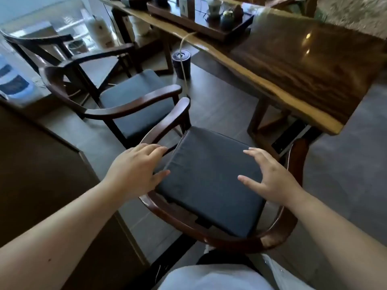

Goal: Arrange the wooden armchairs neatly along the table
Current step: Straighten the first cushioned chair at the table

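Right below me stands a dark wooden armchair (230,241) with a curved back rail and a black seat cushion (209,181), facing the long wooden table (293,65). My left hand (136,170) hovers over the cushion's left edge, fingers spread, holding nothing. My right hand (270,176) hovers over its right side, also spread and empty. A second armchair (134,103) with a grey-blue seat stands to the left, turned at an angle and set back from the table. A third, darker chair (62,51) stands behind it.
A dark tray (201,24) with tea ware sits on the table's far part. A black cylindrical bin (181,63) with a thin hose stands on the floor by the table leg. A brown cabinet (41,174) flanks my left. Grey tiled floor lies between chairs and table.
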`<act>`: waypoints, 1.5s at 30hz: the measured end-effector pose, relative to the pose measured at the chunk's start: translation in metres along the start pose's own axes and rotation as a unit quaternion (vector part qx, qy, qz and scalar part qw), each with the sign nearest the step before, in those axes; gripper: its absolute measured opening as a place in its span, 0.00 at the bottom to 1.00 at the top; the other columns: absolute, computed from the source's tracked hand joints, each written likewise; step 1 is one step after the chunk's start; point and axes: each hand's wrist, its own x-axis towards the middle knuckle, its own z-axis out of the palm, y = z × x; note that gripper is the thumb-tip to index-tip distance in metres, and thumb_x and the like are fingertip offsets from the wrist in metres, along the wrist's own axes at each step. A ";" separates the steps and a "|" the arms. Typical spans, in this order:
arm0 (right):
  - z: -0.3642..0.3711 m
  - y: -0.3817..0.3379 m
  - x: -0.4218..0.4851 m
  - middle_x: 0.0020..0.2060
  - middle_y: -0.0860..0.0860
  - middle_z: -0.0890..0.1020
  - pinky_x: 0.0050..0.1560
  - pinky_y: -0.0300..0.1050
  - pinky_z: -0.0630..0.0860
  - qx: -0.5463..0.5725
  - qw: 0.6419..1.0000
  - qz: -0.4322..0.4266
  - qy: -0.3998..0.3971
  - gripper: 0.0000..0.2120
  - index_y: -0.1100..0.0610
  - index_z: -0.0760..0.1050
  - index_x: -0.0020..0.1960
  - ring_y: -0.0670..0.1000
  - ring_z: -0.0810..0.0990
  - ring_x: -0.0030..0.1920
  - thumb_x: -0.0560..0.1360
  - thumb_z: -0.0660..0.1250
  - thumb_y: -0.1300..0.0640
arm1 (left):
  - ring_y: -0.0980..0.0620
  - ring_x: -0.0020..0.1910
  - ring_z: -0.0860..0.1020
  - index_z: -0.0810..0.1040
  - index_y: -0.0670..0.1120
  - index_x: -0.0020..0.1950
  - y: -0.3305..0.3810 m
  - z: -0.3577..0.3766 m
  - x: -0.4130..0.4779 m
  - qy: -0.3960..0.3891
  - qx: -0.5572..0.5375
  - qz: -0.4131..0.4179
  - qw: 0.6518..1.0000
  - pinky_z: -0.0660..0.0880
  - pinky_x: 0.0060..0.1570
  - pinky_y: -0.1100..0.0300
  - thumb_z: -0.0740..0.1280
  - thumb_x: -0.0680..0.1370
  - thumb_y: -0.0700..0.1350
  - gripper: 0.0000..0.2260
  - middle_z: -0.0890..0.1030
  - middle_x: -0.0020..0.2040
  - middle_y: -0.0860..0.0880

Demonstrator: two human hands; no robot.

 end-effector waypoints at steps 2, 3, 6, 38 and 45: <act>0.006 0.001 0.010 0.71 0.50 0.68 0.65 0.43 0.62 0.020 1.000 0.018 0.000 0.32 0.50 0.64 0.72 0.46 0.63 0.70 0.72 0.69 0.41 | 0.44 0.61 0.75 0.71 0.45 0.66 -0.011 0.003 0.011 0.007 -0.009 0.003 1.000 0.76 0.54 0.49 0.67 0.74 0.57 0.25 0.78 0.62 0.46; 0.010 0.001 0.013 0.71 0.49 0.67 0.65 0.42 0.62 0.016 1.000 0.026 -0.008 0.32 0.49 0.64 0.72 0.46 0.63 0.70 0.73 0.69 0.41 | 0.44 0.60 0.75 0.71 0.45 0.65 -0.016 0.006 0.016 0.010 -0.011 0.011 1.000 0.76 0.54 0.48 0.67 0.73 0.57 0.25 0.79 0.61 0.45; 0.026 -0.006 0.013 0.72 0.47 0.66 0.65 0.43 0.63 0.016 0.998 0.041 -0.042 0.31 0.47 0.63 0.71 0.45 0.63 0.70 0.72 0.67 0.38 | 0.43 0.59 0.76 0.73 0.44 0.64 -0.026 0.019 0.023 -0.015 -0.033 0.044 0.998 0.77 0.52 0.47 0.69 0.73 0.55 0.24 0.80 0.59 0.44; 0.148 -0.068 -0.107 0.47 0.48 0.86 0.53 0.48 0.76 -0.113 0.975 0.190 -0.017 0.25 0.54 0.83 0.52 0.52 0.84 0.46 0.55 0.79 0.64 | 0.48 0.36 0.79 0.75 0.51 0.46 -0.078 0.143 0.007 -0.176 -0.111 0.416 0.885 0.73 0.27 0.57 0.64 0.74 0.53 0.07 0.81 0.37 0.53; 0.146 -0.080 -0.077 0.42 0.47 0.86 0.47 0.46 0.78 -0.114 0.977 0.175 0.039 0.17 0.54 0.83 0.48 0.52 0.84 0.43 0.59 0.72 0.60 | 0.48 0.41 0.80 0.76 0.50 0.49 -0.094 0.126 0.034 -0.216 -0.068 0.415 0.881 0.78 0.36 0.54 0.64 0.73 0.49 0.07 0.82 0.42 0.53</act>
